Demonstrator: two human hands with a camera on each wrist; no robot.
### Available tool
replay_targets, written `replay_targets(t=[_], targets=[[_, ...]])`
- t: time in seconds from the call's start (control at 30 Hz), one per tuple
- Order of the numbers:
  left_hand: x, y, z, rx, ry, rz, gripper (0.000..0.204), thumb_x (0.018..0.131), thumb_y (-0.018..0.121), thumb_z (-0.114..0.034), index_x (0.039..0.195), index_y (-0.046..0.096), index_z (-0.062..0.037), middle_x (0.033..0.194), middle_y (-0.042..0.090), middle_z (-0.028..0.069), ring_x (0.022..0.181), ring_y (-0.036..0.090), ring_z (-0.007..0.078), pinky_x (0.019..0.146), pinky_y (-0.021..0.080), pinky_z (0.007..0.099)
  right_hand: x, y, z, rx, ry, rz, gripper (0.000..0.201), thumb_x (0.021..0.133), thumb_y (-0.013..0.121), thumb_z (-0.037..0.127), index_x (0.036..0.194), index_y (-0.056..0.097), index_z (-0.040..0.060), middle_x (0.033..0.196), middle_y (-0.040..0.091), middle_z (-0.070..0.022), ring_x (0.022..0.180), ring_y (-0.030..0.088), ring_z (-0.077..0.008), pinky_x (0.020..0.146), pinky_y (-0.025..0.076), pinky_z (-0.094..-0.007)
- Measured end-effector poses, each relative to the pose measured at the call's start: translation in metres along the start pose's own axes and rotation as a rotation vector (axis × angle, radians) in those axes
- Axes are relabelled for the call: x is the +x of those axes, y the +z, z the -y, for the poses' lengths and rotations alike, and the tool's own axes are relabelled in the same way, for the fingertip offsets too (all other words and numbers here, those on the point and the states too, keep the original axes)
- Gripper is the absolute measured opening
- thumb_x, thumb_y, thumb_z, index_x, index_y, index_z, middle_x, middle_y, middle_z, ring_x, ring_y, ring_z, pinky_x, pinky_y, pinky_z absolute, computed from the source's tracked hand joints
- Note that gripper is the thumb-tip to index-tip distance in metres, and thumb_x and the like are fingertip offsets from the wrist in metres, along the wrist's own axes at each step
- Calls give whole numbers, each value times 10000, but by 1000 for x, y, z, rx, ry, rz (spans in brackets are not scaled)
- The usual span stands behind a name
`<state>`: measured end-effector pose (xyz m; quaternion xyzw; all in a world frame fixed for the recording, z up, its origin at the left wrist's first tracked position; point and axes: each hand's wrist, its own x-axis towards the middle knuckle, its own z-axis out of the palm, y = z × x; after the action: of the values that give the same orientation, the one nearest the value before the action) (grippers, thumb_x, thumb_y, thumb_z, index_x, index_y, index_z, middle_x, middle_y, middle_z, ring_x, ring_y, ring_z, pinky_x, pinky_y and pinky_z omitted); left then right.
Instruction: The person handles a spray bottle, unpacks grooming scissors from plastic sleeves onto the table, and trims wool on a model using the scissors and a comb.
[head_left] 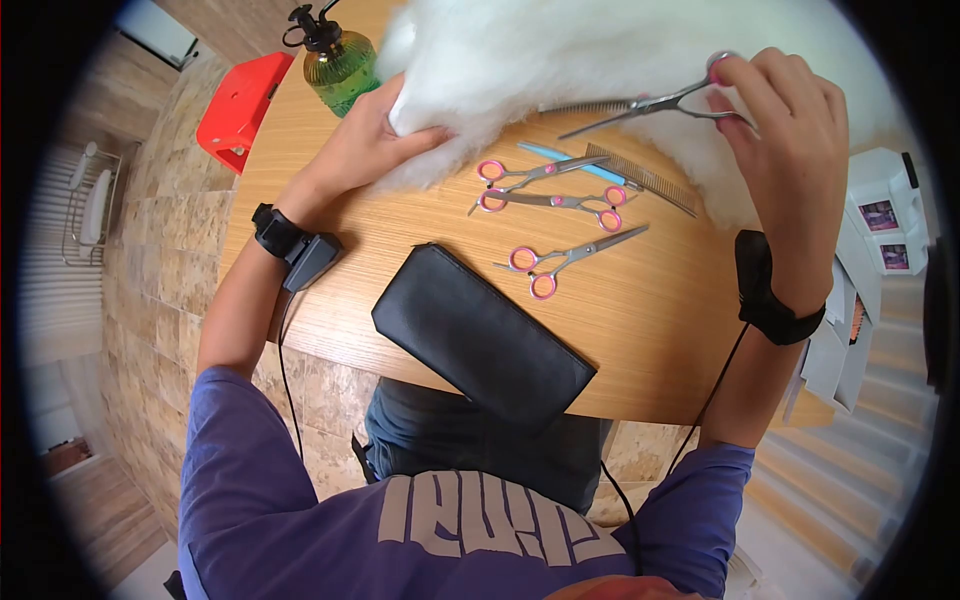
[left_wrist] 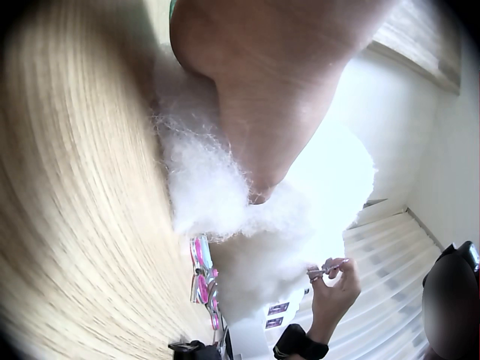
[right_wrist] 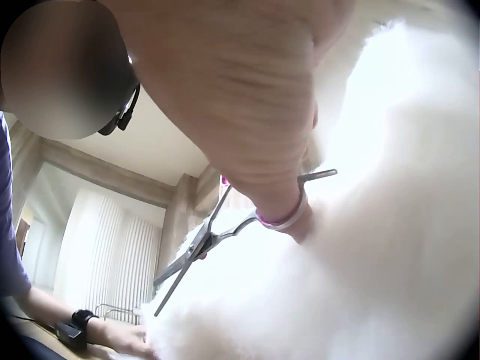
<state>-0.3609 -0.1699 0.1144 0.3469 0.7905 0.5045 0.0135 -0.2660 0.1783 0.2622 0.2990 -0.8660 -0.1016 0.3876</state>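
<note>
A large mass of white fluffy fur (head_left: 520,70) covers the far part of the table, also filling much of the right wrist view. My left hand (head_left: 375,140) holds its near left edge, thumb in front and the other fingers largely hidden in the fur. My right hand (head_left: 790,130) holds thinning scissors (head_left: 655,103) by their pink-lined finger rings. Their blades, one of them toothed, are spread and point left, close over the fur's near edge. In the right wrist view the scissors (right_wrist: 201,244) overlap the fur.
Three more scissors (head_left: 568,262) with pink rings, a metal comb (head_left: 650,182) and a light-blue tool (head_left: 570,160) lie mid-table. A black pouch (head_left: 480,330) overhangs the front edge. A green spray bottle (head_left: 342,75) stands at the far left, beyond it a red stool (head_left: 235,110).
</note>
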Motion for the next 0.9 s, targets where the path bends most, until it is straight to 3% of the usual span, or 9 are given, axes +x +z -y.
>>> replay_targets(t=[0.13,0.37,0.47,0.53,0.63,0.9], targets=[[0,-2,0,26,-8,11,515,889,784,-165,1340,588,-9,1203,725,110,1085,665,167,974,508,334,-5,0,-4,-58,122,39,374,782,791,38,1115,653,141,958,636,11,874,610,-206,839,440,-344],[1,-3,0,82,0,17,510,892,787,-167,1334,591,-3,1202,723,114,1081,665,170,974,508,331,-5,3,0,-85,105,100,343,812,769,29,1113,656,148,891,626,28,835,599,-182,843,438,-330],[-1,-3,1,39,-34,18,499,898,783,-163,1328,591,1,1194,724,117,1078,666,171,969,511,329,-6,8,4,-41,131,94,305,809,766,38,1079,664,138,857,631,38,823,593,-166,833,435,-330],[0,-3,0,78,-17,14,494,903,782,-165,1328,593,0,1189,725,112,1073,666,168,966,514,327,3,12,9,-109,43,-92,181,715,756,40,865,662,80,706,587,-53,732,587,-226,772,418,-359],[-1,-2,3,38,-38,10,493,908,784,-168,1331,594,-3,1189,726,106,1063,670,162,960,519,324,3,22,17,-63,78,-206,153,701,715,-20,792,637,74,685,556,-46,717,566,-222,752,406,-340],[-1,-3,8,72,-36,17,481,915,782,-184,1327,602,-13,1183,731,103,1044,681,157,947,528,323,3,29,21,-13,47,-200,141,709,727,5,786,631,74,682,548,-50,712,557,-227,743,397,-342]])
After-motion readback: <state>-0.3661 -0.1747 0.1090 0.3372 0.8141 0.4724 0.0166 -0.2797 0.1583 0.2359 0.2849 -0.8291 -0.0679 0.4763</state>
